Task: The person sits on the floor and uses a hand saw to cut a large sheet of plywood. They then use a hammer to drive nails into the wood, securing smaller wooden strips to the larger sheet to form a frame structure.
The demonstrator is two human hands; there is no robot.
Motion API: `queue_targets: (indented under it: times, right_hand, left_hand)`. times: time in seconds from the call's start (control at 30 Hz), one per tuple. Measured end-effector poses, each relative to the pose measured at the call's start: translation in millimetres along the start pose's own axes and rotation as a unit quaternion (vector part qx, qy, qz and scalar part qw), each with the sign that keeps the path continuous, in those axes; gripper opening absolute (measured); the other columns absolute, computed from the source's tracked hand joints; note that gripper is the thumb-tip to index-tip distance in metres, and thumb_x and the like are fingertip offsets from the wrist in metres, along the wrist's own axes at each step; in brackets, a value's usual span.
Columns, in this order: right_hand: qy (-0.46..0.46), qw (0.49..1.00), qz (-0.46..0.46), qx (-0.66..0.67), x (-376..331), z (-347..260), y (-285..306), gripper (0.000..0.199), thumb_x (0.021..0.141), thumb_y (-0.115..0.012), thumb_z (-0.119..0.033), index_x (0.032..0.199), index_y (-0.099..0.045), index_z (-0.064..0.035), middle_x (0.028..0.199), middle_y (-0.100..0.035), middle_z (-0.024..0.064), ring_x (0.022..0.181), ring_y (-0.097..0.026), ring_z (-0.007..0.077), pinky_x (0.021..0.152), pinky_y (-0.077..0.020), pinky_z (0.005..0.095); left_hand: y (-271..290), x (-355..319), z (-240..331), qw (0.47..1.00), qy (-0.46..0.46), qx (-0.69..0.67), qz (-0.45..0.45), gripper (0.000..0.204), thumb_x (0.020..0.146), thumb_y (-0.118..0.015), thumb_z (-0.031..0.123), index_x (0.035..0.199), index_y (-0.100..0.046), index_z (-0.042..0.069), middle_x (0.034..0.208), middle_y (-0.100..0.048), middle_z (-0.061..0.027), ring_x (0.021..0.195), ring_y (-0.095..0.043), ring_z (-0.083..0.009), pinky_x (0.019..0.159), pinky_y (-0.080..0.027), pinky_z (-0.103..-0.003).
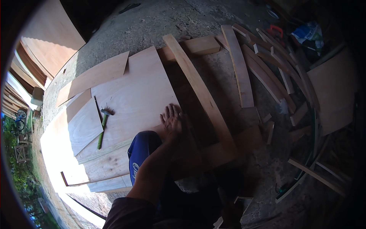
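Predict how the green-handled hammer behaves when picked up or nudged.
The hammer is likely head-heavy: its metal-looking head sits at one end of a slim handle. It probably won't roll far, since the head sticks out crosswise. Nudged, it may slide fairly easily on the smooth-looking pale sheet.

Daylight spills past a blue bicycle (20,119) onto a rough grey floor (160,24).
Green foliage (10,139) and a wooden frame (21,154) stand below the bicycle; tall wood panels (53,34), crossed by a shadow line, rise to its upper right. Glaring sun whitens the area to its lower right, while the floor far to its right lies in deep shadow.
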State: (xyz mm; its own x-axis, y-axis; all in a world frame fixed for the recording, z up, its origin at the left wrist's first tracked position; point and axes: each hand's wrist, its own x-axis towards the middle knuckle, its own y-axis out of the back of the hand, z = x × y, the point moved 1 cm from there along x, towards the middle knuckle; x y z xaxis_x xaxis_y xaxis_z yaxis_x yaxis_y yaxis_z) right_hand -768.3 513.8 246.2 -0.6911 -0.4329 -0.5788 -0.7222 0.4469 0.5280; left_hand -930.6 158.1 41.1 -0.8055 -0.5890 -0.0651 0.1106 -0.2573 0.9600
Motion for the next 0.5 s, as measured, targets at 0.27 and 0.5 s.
queue_targets:
  times: [0.27, 0.5]
  right_hand:
    - [0.333, 0.900, 0.278, 0.052, 204, -40, -28, 0.050, 0.090, -0.067, -0.013, 0.138, -0.054, -0.0054, 0.118, -0.066, 0.0231, 0.084, -0.070, 0.0366, 0.067, -0.0571, 0.0414]
    - [0.063, 0.996, 0.042, 0.037, -11, 26, -12, 0.062, 0.093, -0.055, -0.015, 0.152, -0.040, -0.0100, 0.141, -0.057, 0.0132, 0.077, -0.066, 0.0250, 0.062, -0.0508, 0.0364]
  left_hand:
    - [-6, 5, 11, 0.999, -0.015, 0.009, -0.034, 0.060, 0.103, -0.035, 0.042, 0.155, -0.035, 0.013, 0.164, -0.027, -0.0067, 0.153, -0.021, -0.0262, 0.122, -0.012, -0.055]
    - [1, 0, 11, 0.999, -0.007, -0.019, -0.028, 0.060, 0.103, -0.035, 0.041, 0.155, -0.035, 0.012, 0.165, -0.024, -0.0066, 0.154, -0.018, -0.0252, 0.122, -0.011, -0.053]
